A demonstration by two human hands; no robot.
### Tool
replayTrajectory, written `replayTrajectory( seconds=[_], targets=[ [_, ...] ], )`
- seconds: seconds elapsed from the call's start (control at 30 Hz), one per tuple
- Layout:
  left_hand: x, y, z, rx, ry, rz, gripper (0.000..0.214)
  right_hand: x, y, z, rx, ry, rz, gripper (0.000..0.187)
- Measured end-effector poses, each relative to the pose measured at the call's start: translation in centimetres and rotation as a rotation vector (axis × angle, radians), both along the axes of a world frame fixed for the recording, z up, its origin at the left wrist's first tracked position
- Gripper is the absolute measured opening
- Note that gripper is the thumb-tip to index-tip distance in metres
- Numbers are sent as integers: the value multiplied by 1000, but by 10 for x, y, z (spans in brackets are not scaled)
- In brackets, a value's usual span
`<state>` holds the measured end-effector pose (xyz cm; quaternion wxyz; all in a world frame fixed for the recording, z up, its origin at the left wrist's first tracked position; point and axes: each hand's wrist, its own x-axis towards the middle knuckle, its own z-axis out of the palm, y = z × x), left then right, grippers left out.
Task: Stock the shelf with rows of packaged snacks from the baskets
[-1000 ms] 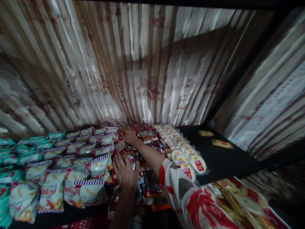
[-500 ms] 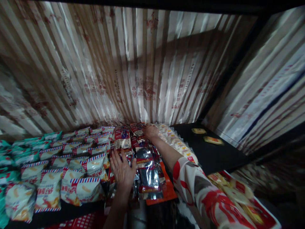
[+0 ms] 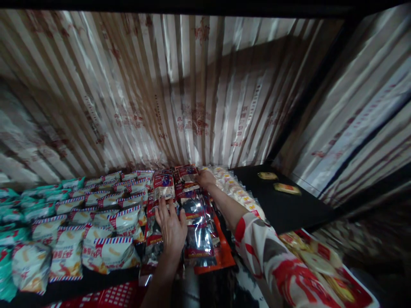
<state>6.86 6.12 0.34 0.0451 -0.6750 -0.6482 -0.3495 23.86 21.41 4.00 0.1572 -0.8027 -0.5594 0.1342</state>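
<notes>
My left hand [image 3: 173, 229] lies with its fingers spread on a column of dark red, shiny snack packets [image 3: 162, 184], fingertips at the lower edge of the upper one. At the back of the neighbouring column, my right hand [image 3: 206, 179] has its fingers closed at the right edge of a red snack packet [image 3: 188, 173]; the thumb is hidden. More silver-and-red packets [image 3: 199, 241] overlap in front of it. Beneath them an orange packet [image 3: 224, 252] sticks out at the front right.
White striped snack bags [image 3: 112, 252] stand in rows on the left, with green bags [image 3: 40, 209] beyond. Pale round packaged items [image 3: 237, 190] line the right side. Two small yellow packets [image 3: 287, 189] lie on the black shelf [image 3: 279, 209]. A red basket [image 3: 109, 297] is below; a filled tray [image 3: 359, 284] sits lower right.
My left hand has shifted slightly right and now rests lower on the packets. My right hand has moved a little right and down at the back packet, which shows more of its front.
</notes>
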Motion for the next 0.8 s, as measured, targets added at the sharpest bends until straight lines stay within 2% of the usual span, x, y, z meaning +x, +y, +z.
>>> replayTrajectory(
  seconds=[0.13,0.27,0.47,0.63,0.8],
  targets=[
    [6,-4,5,2,-52,-31,40,6,3,0,109,159,-16,24],
    [10,-8,9,-16,-72,-54,41,6,3,8,215,290,-41,28],
    [3,-16,9,-28,-129,-85,43,-5,-16,25,338,491,-37,33],
    [-7,-24,12,-12,-195,-62,49,-38,-47,21,382,741,20,29],
    [-24,-26,12,22,-132,-29,50,-86,-72,2,279,805,97,23]
  ],
)
